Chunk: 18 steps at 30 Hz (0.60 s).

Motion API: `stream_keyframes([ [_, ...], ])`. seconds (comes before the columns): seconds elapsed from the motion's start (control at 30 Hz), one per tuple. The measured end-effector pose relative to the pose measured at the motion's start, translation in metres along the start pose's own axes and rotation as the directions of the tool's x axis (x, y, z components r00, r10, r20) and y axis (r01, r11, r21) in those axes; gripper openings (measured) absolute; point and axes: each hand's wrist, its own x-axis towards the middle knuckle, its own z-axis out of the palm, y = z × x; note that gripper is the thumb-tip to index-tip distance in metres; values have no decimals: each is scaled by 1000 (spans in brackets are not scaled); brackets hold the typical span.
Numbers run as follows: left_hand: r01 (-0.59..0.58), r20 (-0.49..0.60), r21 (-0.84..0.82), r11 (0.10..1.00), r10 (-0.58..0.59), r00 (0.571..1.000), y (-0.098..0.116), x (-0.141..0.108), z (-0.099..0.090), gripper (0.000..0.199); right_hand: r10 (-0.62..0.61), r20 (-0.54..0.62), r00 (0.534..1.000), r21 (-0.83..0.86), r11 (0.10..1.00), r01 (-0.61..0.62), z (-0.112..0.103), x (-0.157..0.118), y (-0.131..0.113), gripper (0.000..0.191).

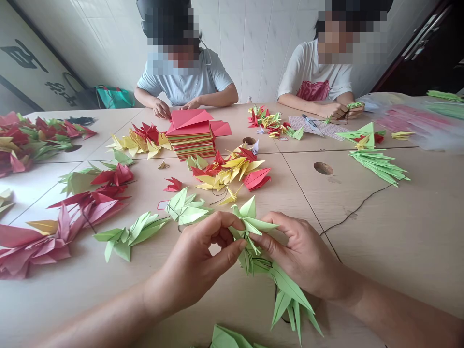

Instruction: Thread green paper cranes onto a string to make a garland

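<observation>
Pale wood table (406, 241), tiled wall (250, 53) behind; our left hand (195, 256) pinches at a green folded paper piece (248, 209) with thumb and index finger, while our right hand (310, 253) grips its other side. More green folded pieces (290, 285) trail just below the right hand; beyond the left hand we've got red-and-yellow folded pieces (235, 169) and a paper stack (192, 145).
</observation>
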Motion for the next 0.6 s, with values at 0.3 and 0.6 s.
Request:
stream_keyframes([
  [0.3, 77, -25, 11, 997, -77, 997, 3, 2, 1, 8, -112, 6, 994, -116, 987, 112, -1, 2, 2, 24],
  [0.6, 104, -12, -8, 995, -104, 995, 4, 3, 1, 7, -363, -8, 932, -304, 888, 344, 4, 2, 10, 32],
])
